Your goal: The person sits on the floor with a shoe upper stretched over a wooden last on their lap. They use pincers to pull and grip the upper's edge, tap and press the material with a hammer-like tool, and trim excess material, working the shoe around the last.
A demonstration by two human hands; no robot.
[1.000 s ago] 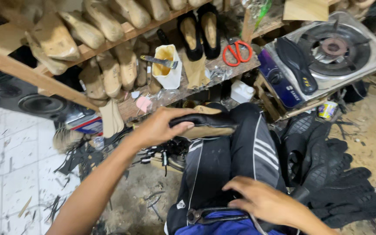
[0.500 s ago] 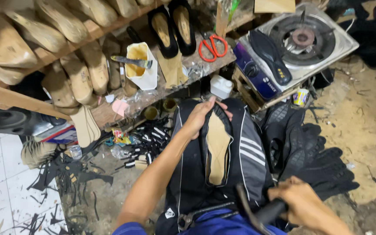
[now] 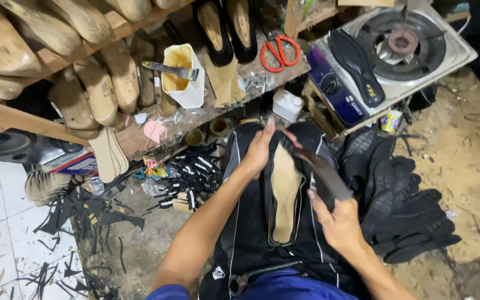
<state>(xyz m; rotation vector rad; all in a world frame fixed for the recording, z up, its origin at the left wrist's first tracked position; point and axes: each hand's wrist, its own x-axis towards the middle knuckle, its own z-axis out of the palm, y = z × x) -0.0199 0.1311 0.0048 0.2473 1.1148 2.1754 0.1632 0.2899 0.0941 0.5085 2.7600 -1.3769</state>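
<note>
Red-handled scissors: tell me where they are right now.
In the head view, the red-handled scissors lie on the wooden shelf at upper centre, between the black shoes and the gas stove.

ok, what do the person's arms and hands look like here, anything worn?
Both forearms are bare, with no gloves, watch or rings visible on the left hand or the right hand. A blue sleeve edge shows at the left upper arm near the bottom of the head view. Fingers are uncovered on both hands.
</note>
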